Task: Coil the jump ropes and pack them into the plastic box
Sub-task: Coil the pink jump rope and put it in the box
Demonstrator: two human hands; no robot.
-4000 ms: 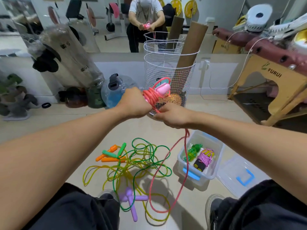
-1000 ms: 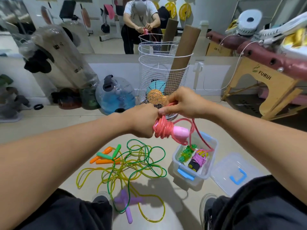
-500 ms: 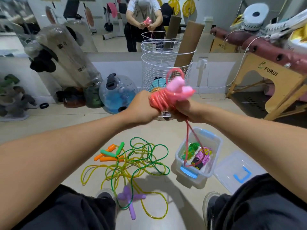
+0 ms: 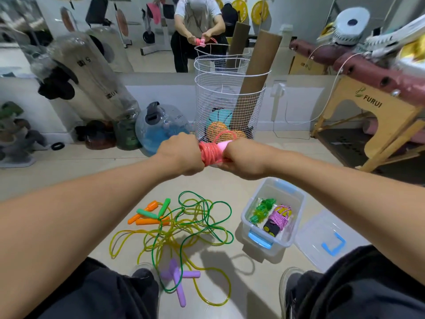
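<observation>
Pink rope bundle [image 4: 210, 151] sits between your left hand [image 4: 181, 155] and right hand [image 4: 241, 158], both clenched round it, above the plastic box [image 4: 271, 244]. Light, springy; grip across the coils.

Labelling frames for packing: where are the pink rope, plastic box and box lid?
pink rope [image 4: 210, 152], head view, on the wound coils.
plastic box [image 4: 261, 241], head view, on its near wall.
box lid [image 4: 319, 233], head view, on its clear panel.

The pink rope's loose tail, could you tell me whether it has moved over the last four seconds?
Yes. The pink rope no longer trails toward the plastic box; it is wound up between both hands.
</observation>
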